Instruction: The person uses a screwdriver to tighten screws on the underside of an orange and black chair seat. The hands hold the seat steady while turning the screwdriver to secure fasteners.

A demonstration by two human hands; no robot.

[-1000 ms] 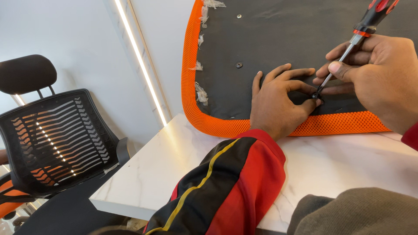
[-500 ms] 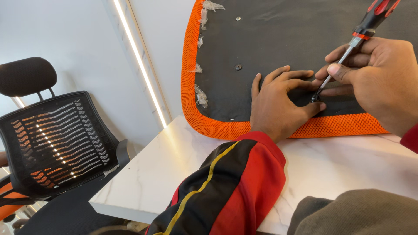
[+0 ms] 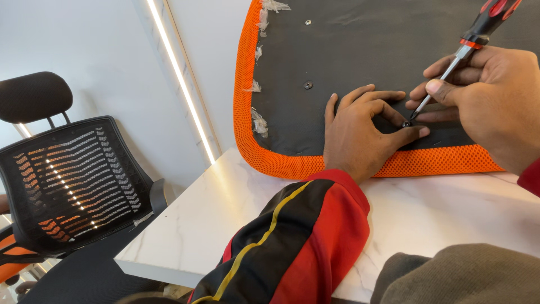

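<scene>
Black chair seat panel with orange mesh rim (image 3: 337, 56), standing upright on the table, red-and-black-handled screwdriver (image 3: 467, 45) tilted toward one o'clock, tip on a small dark screw (image 3: 406, 123) at the panel's five o'clock.

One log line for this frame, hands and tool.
left hand: flat on seat pad, at screw | right hand: grips screwdriver, tip on screw
</scene>
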